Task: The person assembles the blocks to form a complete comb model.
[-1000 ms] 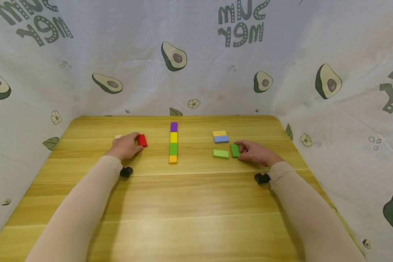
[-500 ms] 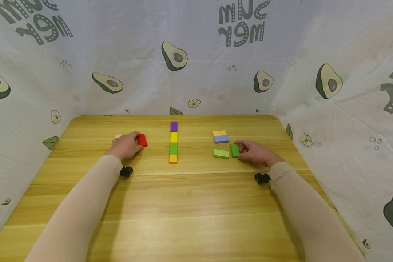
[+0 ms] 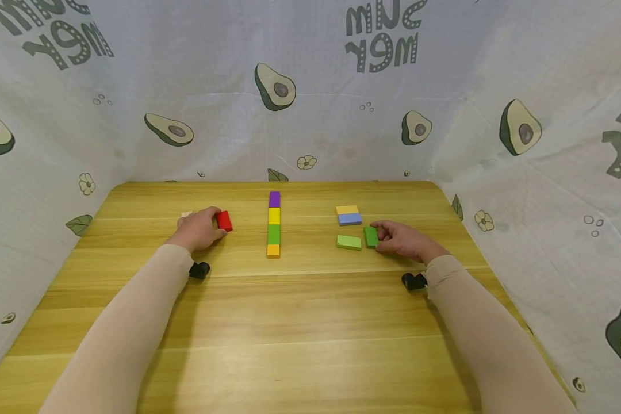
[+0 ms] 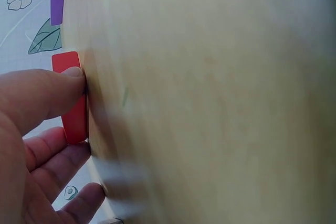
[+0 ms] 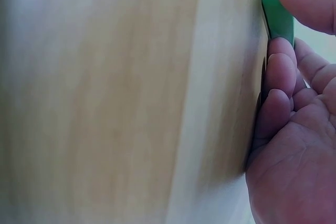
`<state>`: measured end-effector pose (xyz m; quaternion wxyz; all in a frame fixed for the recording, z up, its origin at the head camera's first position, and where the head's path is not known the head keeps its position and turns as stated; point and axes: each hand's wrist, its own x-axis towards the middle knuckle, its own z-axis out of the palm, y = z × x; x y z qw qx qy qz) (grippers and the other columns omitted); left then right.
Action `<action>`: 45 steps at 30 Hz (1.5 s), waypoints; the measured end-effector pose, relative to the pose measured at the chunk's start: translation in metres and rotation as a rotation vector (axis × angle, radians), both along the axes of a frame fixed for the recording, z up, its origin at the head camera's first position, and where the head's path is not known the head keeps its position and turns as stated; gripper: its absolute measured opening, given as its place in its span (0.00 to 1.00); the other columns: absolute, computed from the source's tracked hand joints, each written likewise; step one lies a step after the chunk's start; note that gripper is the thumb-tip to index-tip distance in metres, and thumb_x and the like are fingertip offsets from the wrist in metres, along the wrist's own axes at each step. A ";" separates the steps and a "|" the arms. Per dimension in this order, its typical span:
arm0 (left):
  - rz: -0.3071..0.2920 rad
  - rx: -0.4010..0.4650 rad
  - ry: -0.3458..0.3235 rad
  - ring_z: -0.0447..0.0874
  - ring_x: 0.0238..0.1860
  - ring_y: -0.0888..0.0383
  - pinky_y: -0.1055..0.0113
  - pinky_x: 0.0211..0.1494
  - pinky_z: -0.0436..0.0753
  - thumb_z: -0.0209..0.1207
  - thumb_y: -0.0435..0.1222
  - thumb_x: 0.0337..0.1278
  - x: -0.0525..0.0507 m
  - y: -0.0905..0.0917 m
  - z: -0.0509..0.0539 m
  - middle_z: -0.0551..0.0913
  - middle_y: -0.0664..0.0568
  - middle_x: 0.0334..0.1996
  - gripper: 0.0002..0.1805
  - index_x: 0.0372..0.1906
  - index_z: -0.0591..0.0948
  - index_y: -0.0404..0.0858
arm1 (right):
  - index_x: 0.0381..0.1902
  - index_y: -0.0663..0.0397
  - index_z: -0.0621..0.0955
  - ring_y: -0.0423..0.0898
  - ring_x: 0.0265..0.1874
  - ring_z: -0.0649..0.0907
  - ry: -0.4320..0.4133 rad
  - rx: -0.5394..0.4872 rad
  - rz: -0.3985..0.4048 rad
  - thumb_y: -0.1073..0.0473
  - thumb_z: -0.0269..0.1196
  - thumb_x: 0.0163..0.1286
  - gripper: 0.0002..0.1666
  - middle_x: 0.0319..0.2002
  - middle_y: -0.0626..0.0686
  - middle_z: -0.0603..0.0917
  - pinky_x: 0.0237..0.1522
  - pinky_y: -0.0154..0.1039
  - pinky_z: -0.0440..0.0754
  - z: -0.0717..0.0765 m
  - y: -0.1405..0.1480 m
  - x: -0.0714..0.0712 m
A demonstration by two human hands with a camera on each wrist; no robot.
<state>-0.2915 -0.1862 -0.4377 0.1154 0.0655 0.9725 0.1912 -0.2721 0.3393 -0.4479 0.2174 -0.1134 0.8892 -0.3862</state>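
Observation:
On the left of the table, my left hand (image 3: 195, 230) pinches a red block (image 3: 225, 221) between thumb and fingers; in the left wrist view the thumb lies against the red block (image 4: 76, 116). A pale wooden block (image 3: 186, 214), mostly hidden, sits behind that hand. Over on the right, my right hand (image 3: 405, 240) grips a dark green block (image 3: 371, 237), its thumb at the near end. The right wrist view shows the thumb on the green block (image 5: 278, 11) and the fingers tucked below. Both blocks lie on the tabletop.
A straight row runs up the middle: purple (image 3: 274, 199), yellow (image 3: 274, 216), green (image 3: 273, 234) and orange (image 3: 273, 251) blocks. A light green block (image 3: 349, 242) lies beside the dark green one. Behind it, a yellow-orange block (image 3: 347, 210) touches a blue block (image 3: 349, 219).

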 end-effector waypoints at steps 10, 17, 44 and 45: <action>0.015 0.017 -0.004 0.73 0.67 0.30 0.32 0.72 0.60 0.62 0.45 0.71 -0.004 -0.001 -0.003 0.75 0.33 0.72 0.37 0.77 0.66 0.35 | 0.79 0.68 0.61 0.54 0.49 0.71 -0.005 -0.003 -0.002 0.65 0.67 0.71 0.44 0.52 0.62 0.73 0.51 0.40 0.74 -0.001 0.000 -0.001; 0.020 0.039 0.012 0.75 0.63 0.32 0.35 0.69 0.62 0.64 0.45 0.69 -0.006 -0.003 -0.006 0.77 0.34 0.69 0.36 0.75 0.69 0.35 | 0.80 0.67 0.61 0.53 0.49 0.71 -0.007 -0.009 -0.011 0.66 0.67 0.71 0.44 0.52 0.61 0.73 0.51 0.41 0.73 -0.002 0.002 -0.001; 0.038 0.082 0.042 0.74 0.64 0.33 0.35 0.69 0.61 0.64 0.45 0.67 -0.005 -0.005 -0.010 0.76 0.34 0.70 0.36 0.75 0.70 0.34 | 0.80 0.65 0.61 0.54 0.50 0.72 0.003 0.011 -0.039 0.64 0.67 0.71 0.44 0.53 0.60 0.74 0.53 0.44 0.73 -0.003 -0.002 0.000; 0.038 0.082 0.040 0.74 0.64 0.33 0.35 0.69 0.61 0.64 0.45 0.67 -0.004 -0.005 -0.010 0.76 0.34 0.70 0.36 0.75 0.70 0.34 | 0.80 0.65 0.62 0.54 0.50 0.72 0.004 0.012 -0.041 0.64 0.67 0.71 0.44 0.53 0.60 0.74 0.53 0.44 0.73 -0.003 -0.002 0.001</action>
